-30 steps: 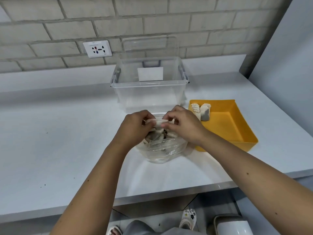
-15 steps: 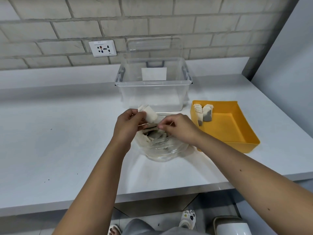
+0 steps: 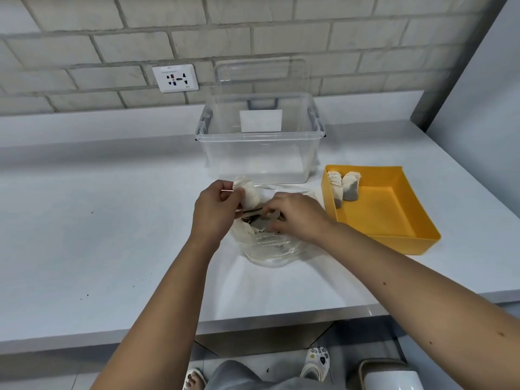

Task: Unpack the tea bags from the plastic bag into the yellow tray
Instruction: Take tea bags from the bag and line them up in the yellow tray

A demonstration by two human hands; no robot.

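A clear plastic bag (image 3: 270, 249) with several tea bags inside lies on the white counter in front of me. My left hand (image 3: 213, 215) pinches a pale tea bag (image 3: 249, 192) and holds it just above the bag's mouth. My right hand (image 3: 295, 215) reaches into the bag's opening, its fingers curled on a grey tea bag (image 3: 260, 224) there. The yellow tray (image 3: 394, 235) stands to the right of the bag. Two tea bags (image 3: 344, 187) lean upright in its far left corner.
A clear storage box (image 3: 260, 153) with a white label stands behind the bag, its lid leaning on the brick wall. A wall socket (image 3: 175, 78) is at the back left. The counter's front edge (image 3: 253, 325) runs below my arms. A white bin (image 3: 391, 375) sits on the floor.
My left hand has lifted a tea bag up out of the plastic bag. My right hand has stayed at the bag's opening and dipped deeper among the tea bags.
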